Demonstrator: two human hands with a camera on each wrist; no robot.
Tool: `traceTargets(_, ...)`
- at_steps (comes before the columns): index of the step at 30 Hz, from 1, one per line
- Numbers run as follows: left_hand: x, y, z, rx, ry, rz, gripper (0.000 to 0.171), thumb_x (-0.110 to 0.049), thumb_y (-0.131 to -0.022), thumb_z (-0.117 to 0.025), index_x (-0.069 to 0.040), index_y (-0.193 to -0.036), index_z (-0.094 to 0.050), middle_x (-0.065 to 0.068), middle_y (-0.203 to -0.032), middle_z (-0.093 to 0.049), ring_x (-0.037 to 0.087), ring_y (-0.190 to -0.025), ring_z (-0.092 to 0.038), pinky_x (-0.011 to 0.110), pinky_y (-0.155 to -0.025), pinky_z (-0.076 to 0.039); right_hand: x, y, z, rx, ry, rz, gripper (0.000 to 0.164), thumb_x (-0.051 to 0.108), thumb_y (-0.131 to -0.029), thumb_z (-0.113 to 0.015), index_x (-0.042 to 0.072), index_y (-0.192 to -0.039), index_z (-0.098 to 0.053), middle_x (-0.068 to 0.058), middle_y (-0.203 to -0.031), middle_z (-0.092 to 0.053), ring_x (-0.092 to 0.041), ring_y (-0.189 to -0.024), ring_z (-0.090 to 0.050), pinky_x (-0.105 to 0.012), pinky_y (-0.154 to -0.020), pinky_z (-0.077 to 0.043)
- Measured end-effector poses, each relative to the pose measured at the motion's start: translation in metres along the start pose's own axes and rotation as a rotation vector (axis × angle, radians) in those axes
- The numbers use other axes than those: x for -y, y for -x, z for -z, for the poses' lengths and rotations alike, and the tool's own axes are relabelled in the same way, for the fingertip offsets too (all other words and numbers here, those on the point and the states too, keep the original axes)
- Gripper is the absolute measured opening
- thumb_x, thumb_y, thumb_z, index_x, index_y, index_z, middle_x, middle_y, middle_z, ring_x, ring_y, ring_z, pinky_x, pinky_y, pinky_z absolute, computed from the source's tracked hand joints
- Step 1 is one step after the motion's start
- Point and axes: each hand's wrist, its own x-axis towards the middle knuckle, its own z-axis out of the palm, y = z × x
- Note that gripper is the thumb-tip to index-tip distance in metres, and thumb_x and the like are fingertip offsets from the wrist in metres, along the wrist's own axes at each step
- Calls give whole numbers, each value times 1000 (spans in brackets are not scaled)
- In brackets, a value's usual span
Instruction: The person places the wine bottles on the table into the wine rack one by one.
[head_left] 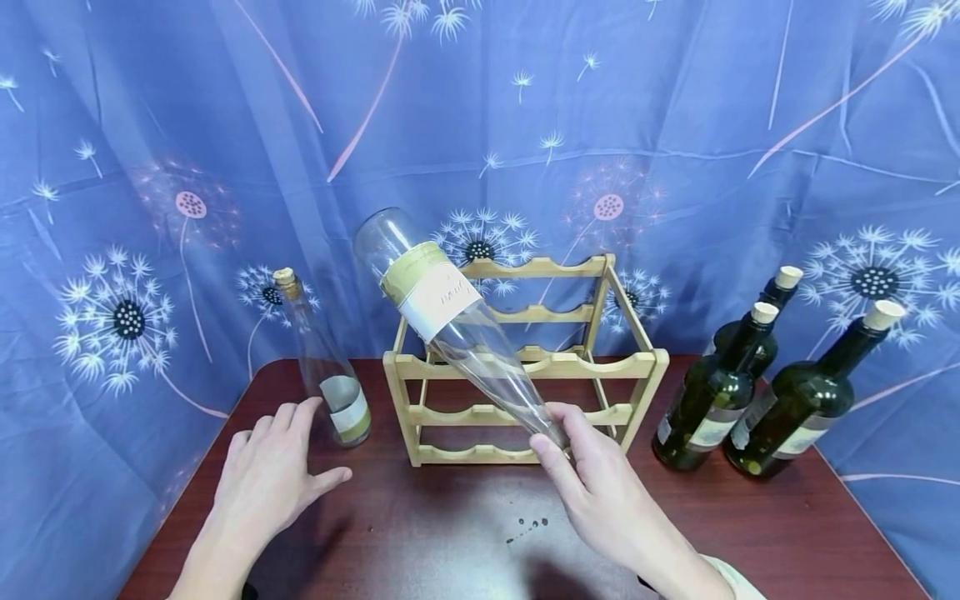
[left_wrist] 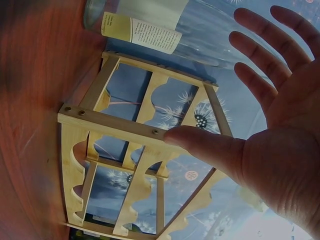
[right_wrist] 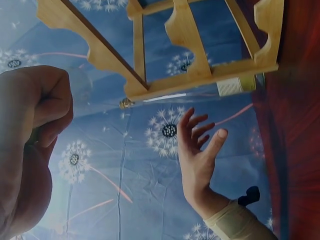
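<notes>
My right hand (head_left: 600, 487) grips a clear glass bottle (head_left: 438, 292) by its neck. The bottle slants in front of the wooden wine rack (head_left: 525, 367), its base raised to the upper left and its green-and-white label facing me. In the right wrist view, the curled right hand (right_wrist: 37, 120) hides the neck. At the left, a second clear bottle (head_left: 322, 358) stands upright with a cork. My left hand (head_left: 270, 467) is close in front of it, fingers extended and thumb apart. The left wrist view shows that palm (left_wrist: 295, 140) with nothing in it.
Several scalloped rails cross the rack, which stands at the back of the dark red table (head_left: 420, 533). Three corked dark green bottles (head_left: 712, 400) stand to its right. Small dark spots (head_left: 534, 523) mark the tabletop. A blue dandelion-patterned curtain (head_left: 480, 100) hangs behind.
</notes>
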Motion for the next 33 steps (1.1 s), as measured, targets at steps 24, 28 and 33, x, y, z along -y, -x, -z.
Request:
traceTargets(24,1,1,0,15,-5,7,105,-69,-59,-77,-6,-136,-45,16,-116,-57,41,-100,-55,55,-73,-38,28,-25,-35,55,-425,-21,23,25,-103,-42,17,-124,-46,0,-71,-42,-11,-56,-40,-27,-50,-36)
traceTargets(28,1,1,0,21,-6,10,105,-70,-58,-76,-6,-136,-45,16,-116,-57,41,-100,-55,55,-73,-37,33,-30,-39,60,-477,-71,24,27,-103,-41,17,-125,-45,-5,-76,-46,-14,-62,-45,-26,-56,-39)
traceTargets(33,1,2,0,24,-7,10,106,-70,-58,-76,-6,-136,-45,17,-116,-57,41,-100,-54,55,-73,-37,39,-37,-45,54,-566,-92,22,25,-104,-40,14,-123,-44,-11,-78,-46,-17,-64,-45,-25,-58,-39)
